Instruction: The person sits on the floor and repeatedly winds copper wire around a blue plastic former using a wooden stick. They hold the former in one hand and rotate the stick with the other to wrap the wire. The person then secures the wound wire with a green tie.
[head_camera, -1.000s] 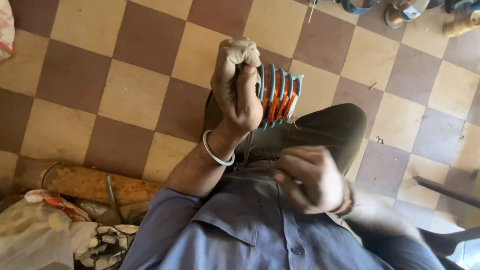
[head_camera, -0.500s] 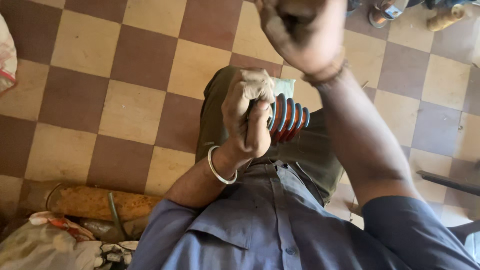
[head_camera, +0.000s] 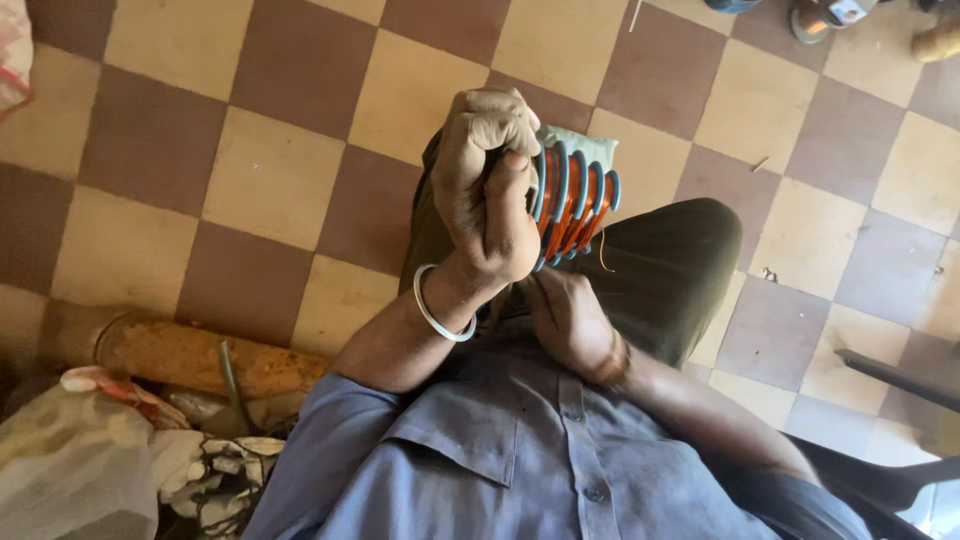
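Observation:
My left hand (head_camera: 487, 190) is closed around one end of a coil former (head_camera: 575, 200), a row of blue-grey discs with bright copper wire wound between them. It is held up over my lap. A metal bangle (head_camera: 437, 308) circles my left wrist. My right hand (head_camera: 568, 318) sits lower, just beneath the coil, fingers curled near its underside, seemingly pinching a fine strand of wire; a loose end (head_camera: 603, 255) dangles by my knee. My olive trousers (head_camera: 670, 275) and blue shirt (head_camera: 500, 450) fill the lower view.
Brown and cream checked floor tiles (head_camera: 250, 170) lie all around. A rusty cylinder (head_camera: 200, 355) lies at lower left beside plastic bags and rags (head_camera: 110, 460). Small items sit at the top right edge (head_camera: 830, 15). A dark bar (head_camera: 895, 375) crosses at right.
My right hand, raised high above the coil half a second ago, has come down below it near my lap. My left hand still holds the coil in roughly the same place.

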